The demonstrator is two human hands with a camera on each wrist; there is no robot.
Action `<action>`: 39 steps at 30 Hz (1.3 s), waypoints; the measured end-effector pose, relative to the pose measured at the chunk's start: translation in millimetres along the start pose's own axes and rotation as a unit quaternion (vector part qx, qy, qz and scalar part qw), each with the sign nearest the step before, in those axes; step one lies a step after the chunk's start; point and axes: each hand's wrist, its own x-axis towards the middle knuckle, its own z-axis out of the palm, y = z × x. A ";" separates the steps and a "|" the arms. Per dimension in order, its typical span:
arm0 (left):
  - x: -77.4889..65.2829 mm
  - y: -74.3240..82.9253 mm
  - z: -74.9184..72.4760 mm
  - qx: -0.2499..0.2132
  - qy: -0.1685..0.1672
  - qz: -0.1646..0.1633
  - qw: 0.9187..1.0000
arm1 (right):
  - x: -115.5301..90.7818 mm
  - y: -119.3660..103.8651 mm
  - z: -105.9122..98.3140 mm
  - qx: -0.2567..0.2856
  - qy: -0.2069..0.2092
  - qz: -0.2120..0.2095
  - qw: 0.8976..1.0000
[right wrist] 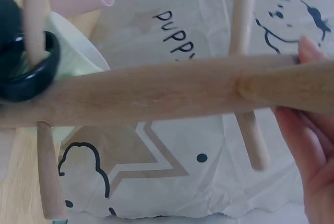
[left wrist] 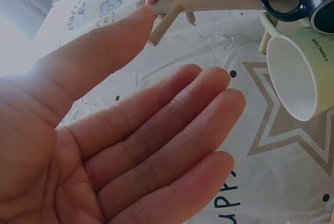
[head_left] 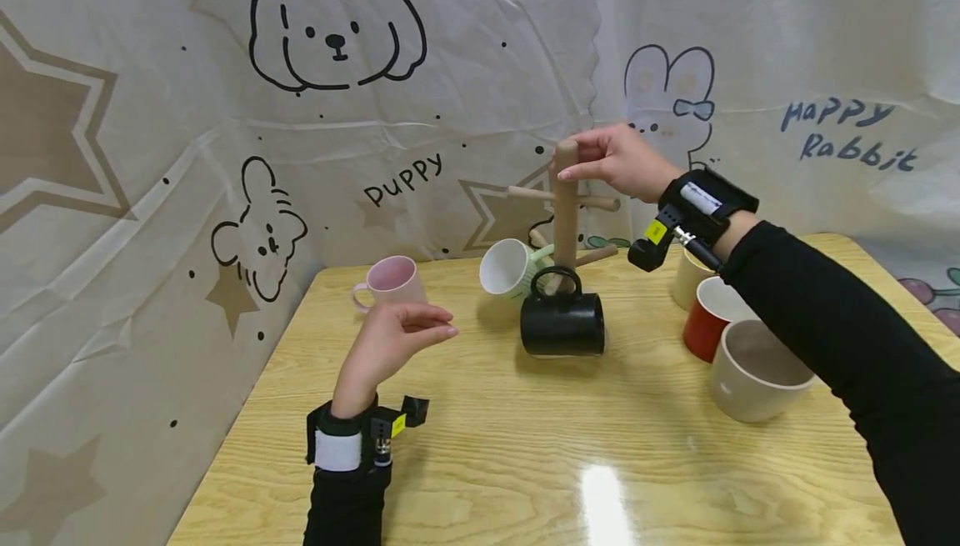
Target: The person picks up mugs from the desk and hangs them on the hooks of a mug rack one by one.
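My right hand [head_left: 621,162] pinches the post of a wooden mug tree [head_left: 566,225] near its top, thumb on the front side. From a lower peg a black mug [head_left: 562,325] hangs by its handle, lying sideways. Behind it, to the left, a light green mug [head_left: 504,268] hangs tilted, its white inside showing. The upper pegs [right wrist: 242,20] carry no mugs. Over the left part of the table, my left hand [head_left: 393,338] is empty, its fingers [left wrist: 172,130] extended and slightly bent. It overlaps the lower part of a pink mug [head_left: 401,283] in the head view.
At the right, partly behind my right arm, stand a cream mug [head_left: 686,279], a red mug [head_left: 705,325] with a white inside and a wide beige mug [head_left: 753,383]. A printed cloth [head_left: 465,87] hangs behind the wooden table [head_left: 510,454].
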 end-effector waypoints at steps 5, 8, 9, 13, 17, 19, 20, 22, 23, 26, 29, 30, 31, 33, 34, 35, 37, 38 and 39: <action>-1.4 0.4 0.2 0.002 -0.001 -0.002 1.000 | -6.3 -7.1 5.7 -0.027 0.041 0.027 0.998; -0.9 0.6 0.8 0.001 -0.002 -0.004 1.000 | -9.8 -11.8 8.7 -0.046 0.065 0.043 0.996; -0.9 0.6 0.9 0.000 -0.002 -0.005 1.000 | -10.6 -13.1 9.8 -0.056 0.075 0.047 0.995; 0.2 1.5 2.0 0.000 -0.004 -0.006 1.000 | -13.7 -17.8 12.6 -0.094 0.116 0.052 0.987; 0.9 1.4 3.3 0.003 -0.005 -0.006 1.000 | -15.9 -23.5 13.1 -0.114 0.149 0.058 0.981; 1.3 1.1 3.8 0.003 -0.006 -0.006 1.000 | -16.7 -26.1 12.3 -0.125 0.157 0.066 0.977; 1.6 1.1 4.0 0.003 -0.007 -0.007 1.000 | -16.9 -27.3 11.8 -0.130 0.162 0.069 0.976; 1.9 0.8 4.2 0.001 -0.008 -0.007 1.000 | -17.2 -29.7 11.0 -0.140 0.167 0.077 0.973; 2.1 0.9 4.3 0.001 -0.009 -0.007 1.000 | -17.4 -30.8 10.8 -0.143 0.166 0.081 0.972; 2.3 0.9 4.2 0.002 -0.009 -0.005 1.000 | -17.2 -34.1 11.0 -0.142 0.169 0.094 0.971; 2.4 0.9 4.1 0.002 -0.011 -0.003 1.000 | -16.4 -37.3 12.6 -0.151 0.169 0.108 0.968; 2.4 0.9 4.0 0.002 -0.011 -0.003 1.000 | -15.8 -38.3 13.6 -0.154 0.171 0.112 0.967; 2.4 0.9 4.0 0.002 -0.012 -0.002 1.000 | -14.9 -39.2 14.6 -0.160 0.172 0.117 0.965; 2.5 0.7 4.0 0.002 -0.013 -0.003 1.000 | -12.9 -40.7 16.8 -0.169 0.176 0.125 0.962; 2.5 0.6 4.0 0.003 -0.013 -0.003 1.000 | -12.0 -41.2 17.8 -0.170 0.179 0.130 0.960; 2.5 0.4 4.0 0.003 -0.013 -0.003 1.000 | -11.5 -41.9 18.8 -0.171 0.180 0.134 0.959; 2.6 -0.2 3.9 0.005 -0.013 -0.004 1.000 | -11.0 -43.0 20.7 -0.172 0.182 0.138 0.958; 2.6 -0.3 3.9 0.006 -0.013 -0.006 1.000 | -11.1 -43.6 21.4 -0.172 0.182 0.139 0.958; 2.8 -0.4 3.7 0.006 -0.013 -0.007 1.000 | -11.3 -44.1 22.2 -0.174 0.181 0.139 0.958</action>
